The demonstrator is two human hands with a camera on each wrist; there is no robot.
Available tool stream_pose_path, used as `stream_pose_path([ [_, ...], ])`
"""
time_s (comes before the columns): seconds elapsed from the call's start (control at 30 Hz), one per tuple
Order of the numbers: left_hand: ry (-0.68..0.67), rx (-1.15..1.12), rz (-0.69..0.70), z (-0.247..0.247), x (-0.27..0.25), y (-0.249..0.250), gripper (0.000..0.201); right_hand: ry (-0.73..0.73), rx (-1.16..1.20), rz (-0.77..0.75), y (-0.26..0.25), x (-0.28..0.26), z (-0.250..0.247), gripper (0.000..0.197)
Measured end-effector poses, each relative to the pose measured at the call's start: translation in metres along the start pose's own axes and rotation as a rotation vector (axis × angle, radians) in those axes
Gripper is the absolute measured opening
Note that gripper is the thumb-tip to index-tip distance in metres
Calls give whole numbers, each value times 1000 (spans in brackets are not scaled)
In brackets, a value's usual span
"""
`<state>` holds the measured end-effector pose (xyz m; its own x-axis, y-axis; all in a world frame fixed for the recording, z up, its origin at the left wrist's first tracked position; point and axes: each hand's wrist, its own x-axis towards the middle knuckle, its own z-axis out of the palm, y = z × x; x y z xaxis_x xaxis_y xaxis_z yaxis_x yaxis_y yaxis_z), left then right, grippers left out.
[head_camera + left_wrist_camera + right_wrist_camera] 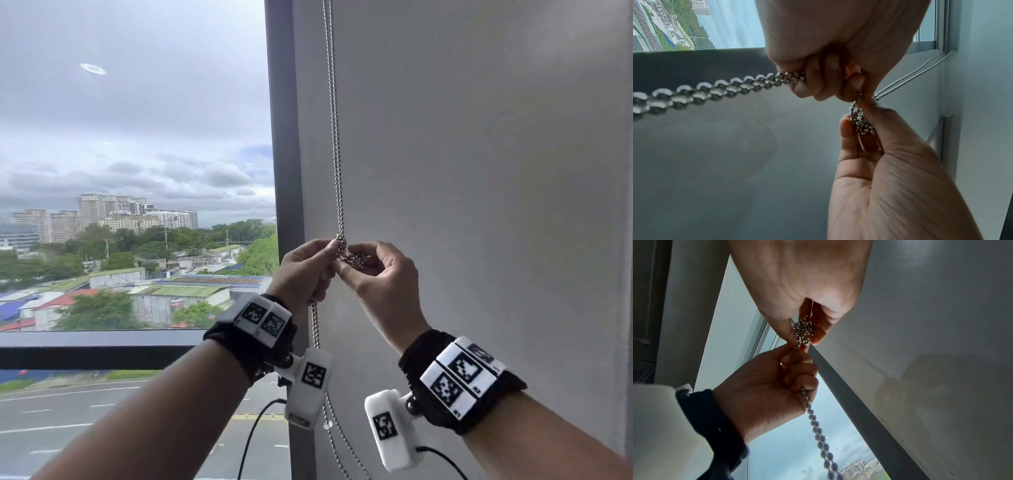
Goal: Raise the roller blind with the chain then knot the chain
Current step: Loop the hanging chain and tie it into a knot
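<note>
The left hand (306,270) grips the doubled chain (335,147) in curled fingers. The right hand (383,274) pinches the bunched knot (351,257) between thumb and fingertips, touching the left. The chain hangs beside the dark window frame (282,137), against the grey wall (479,171).

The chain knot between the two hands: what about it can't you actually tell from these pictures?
- How the knot is threaded and how tight: head view too small; in both wrist views fingers cover part of the bunched beads.
- The chain top and the blind's roller: cut off by the head view's upper edge.
- The chain inside the left hand: its grip hides it.
- The loop's bottom: cut off below.
</note>
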<state>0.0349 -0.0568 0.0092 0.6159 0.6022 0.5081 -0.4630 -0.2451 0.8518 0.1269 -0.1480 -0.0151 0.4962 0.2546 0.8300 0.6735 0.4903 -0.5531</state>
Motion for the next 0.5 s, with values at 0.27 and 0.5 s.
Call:
stream_pose_path([
  [0.27,37,-130,-20,8,-8,-16,17,-12,143,67,3,-6,-4,35],
  [0.5,46,-211,-56,6,-26,-45,18,-35,151,78,8,-6,-2,28],
])
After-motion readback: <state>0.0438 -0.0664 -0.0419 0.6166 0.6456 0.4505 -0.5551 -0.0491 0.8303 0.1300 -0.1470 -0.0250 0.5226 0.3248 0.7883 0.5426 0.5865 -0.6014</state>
